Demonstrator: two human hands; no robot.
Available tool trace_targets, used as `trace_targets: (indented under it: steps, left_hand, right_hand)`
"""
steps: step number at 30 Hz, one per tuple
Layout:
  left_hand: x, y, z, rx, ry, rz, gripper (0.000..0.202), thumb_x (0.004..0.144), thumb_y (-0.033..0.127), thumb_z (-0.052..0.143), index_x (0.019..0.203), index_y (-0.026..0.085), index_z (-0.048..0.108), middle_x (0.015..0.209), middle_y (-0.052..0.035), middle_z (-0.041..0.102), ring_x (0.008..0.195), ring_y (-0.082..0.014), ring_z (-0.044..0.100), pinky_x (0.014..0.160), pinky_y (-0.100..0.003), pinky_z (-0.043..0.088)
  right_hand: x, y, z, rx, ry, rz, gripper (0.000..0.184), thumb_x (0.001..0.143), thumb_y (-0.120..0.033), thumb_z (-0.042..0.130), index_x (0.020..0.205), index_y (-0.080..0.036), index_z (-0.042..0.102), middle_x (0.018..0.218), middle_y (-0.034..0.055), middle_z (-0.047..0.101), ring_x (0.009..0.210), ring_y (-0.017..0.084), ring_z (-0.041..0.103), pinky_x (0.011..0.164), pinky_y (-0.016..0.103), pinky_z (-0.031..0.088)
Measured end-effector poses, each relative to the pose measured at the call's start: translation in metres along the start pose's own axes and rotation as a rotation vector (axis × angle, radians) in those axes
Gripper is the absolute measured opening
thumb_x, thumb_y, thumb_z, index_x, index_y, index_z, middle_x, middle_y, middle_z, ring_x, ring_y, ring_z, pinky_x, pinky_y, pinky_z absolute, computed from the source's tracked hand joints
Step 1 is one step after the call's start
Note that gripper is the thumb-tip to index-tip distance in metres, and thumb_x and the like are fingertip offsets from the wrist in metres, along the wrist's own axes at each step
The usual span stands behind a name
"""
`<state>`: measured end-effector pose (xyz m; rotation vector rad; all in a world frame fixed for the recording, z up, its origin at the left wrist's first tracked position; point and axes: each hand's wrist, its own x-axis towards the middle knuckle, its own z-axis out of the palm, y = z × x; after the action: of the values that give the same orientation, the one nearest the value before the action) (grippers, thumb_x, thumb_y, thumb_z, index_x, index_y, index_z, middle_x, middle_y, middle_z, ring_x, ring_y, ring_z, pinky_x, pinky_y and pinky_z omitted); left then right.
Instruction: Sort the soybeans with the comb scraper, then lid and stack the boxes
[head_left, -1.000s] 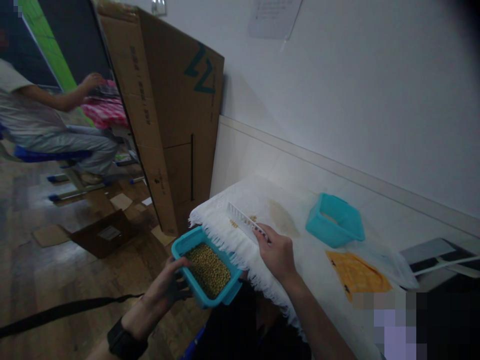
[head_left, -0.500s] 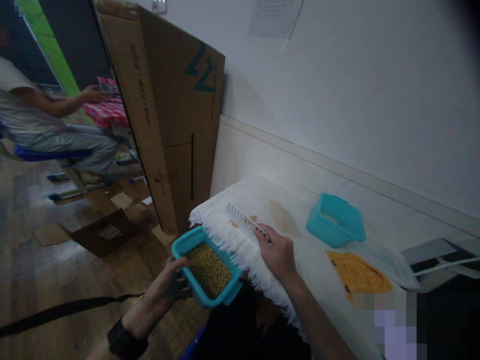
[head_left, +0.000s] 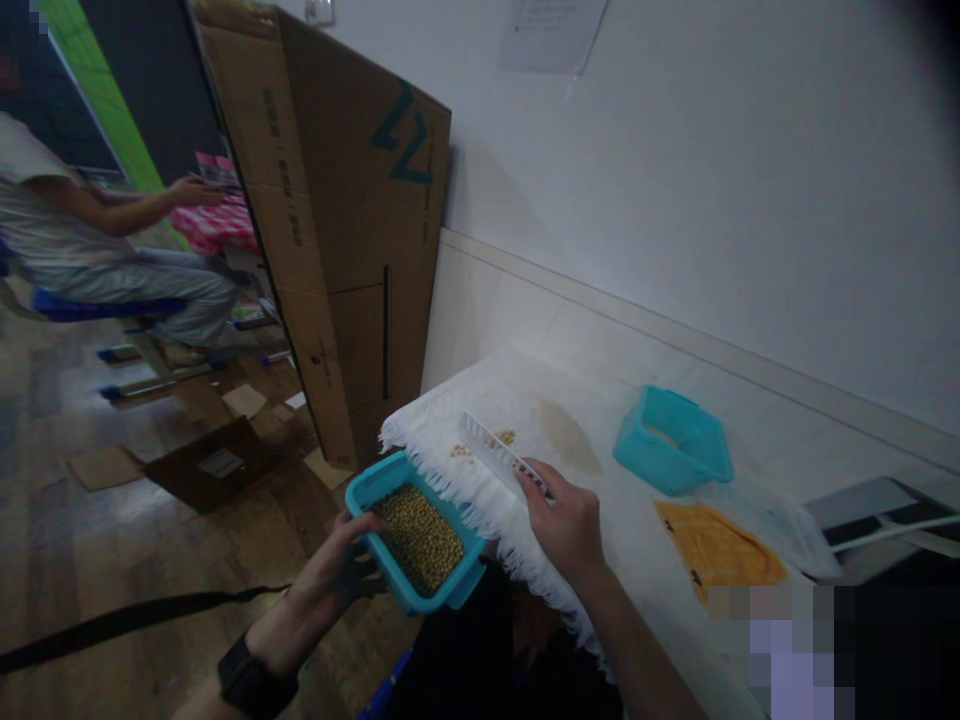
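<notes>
My left hand (head_left: 337, 565) grips a teal plastic container (head_left: 411, 597) by its left side, thumb over the rim. Yellowish soybeans (head_left: 424, 540) fill much of it. The container is held at the front edge of a white fringed towel (head_left: 510, 385). My right hand (head_left: 566, 525) is closed on the near end of a long white slotted plastic strip (head_left: 480, 445), which stands on edge over the towel. A few loose soybeans (head_left: 462, 453) lie beside the strip, with others partly behind it. Further right is a patch of small pale grains (head_left: 566, 435).
A second teal container (head_left: 667, 450) stands toward the wall, near an orange cloth (head_left: 716, 548) and clear plastic bag (head_left: 787, 530). A tall cardboard box (head_left: 360, 220) rises beyond the table's left end. Another person (head_left: 82, 210) sits at far left.
My right hand and the white strip have shifted slightly right and toward me. More loose soybeans show to the strip's left. My left hand and the container have barely moved.
</notes>
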<state>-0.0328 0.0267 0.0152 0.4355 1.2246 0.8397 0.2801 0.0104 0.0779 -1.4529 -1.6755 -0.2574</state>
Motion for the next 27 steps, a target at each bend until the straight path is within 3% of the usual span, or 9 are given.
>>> trace_targets:
  steps: [4, 12, 17, 27]
  left_hand:
    - [0.002, -0.003, -0.003, -0.006, -0.032, 0.001, 0.066, 0.067, 0.041, 0.097, 0.117, 0.032, 0.054, 0.086, 0.0025, 0.069, 0.072, -0.0263, 0.073, 0.068, -0.041, 0.060]
    - [0.001, -0.002, 0.001, -0.001, -0.006, -0.015, 0.076, 0.057, 0.043, 0.098, 0.117, 0.034, 0.053, 0.077, 0.0060, 0.064, 0.069, -0.0248, 0.068, 0.063, -0.038, 0.054]
    - [0.000, -0.001, 0.002, -0.020, -0.017, -0.016, 0.076, 0.057, 0.042, 0.099, 0.118, 0.033, 0.054, 0.083, 0.0043, 0.067, 0.072, -0.0256, 0.070, 0.068, -0.042, 0.059]
    - [0.005, -0.006, 0.000, -0.014, -0.026, -0.013, 0.073, 0.059, 0.043, 0.098, 0.117, 0.033, 0.056, 0.081, 0.0051, 0.064, 0.071, -0.0252, 0.070, 0.063, -0.039, 0.056]
  right_hand:
    - [-0.009, 0.000, -0.009, -0.028, 0.005, -0.005, 0.039, 0.117, -0.038, 0.062, 0.109, -0.021, 0.095, 0.086, 0.0094, 0.092, 0.062, 0.022, 0.086, 0.061, 0.024, 0.064]
    - [-0.015, -0.003, -0.023, -0.002, 0.006, -0.040, 0.039, 0.119, -0.036, 0.062, 0.106, -0.019, 0.095, 0.083, 0.0081, 0.091, 0.056, 0.021, 0.084, 0.058, 0.022, 0.064]
    - [-0.016, -0.002, -0.028, 0.001, 0.004, -0.067, 0.039, 0.120, -0.036, 0.061, 0.106, -0.021, 0.094, 0.085, 0.0075, 0.092, 0.057, 0.021, 0.085, 0.058, 0.023, 0.064]
    - [-0.012, 0.007, -0.023, 0.003, -0.015, -0.070, 0.031, 0.118, -0.033, 0.066, 0.110, -0.022, 0.094, 0.091, 0.0081, 0.093, 0.063, 0.021, 0.087, 0.063, 0.022, 0.066]
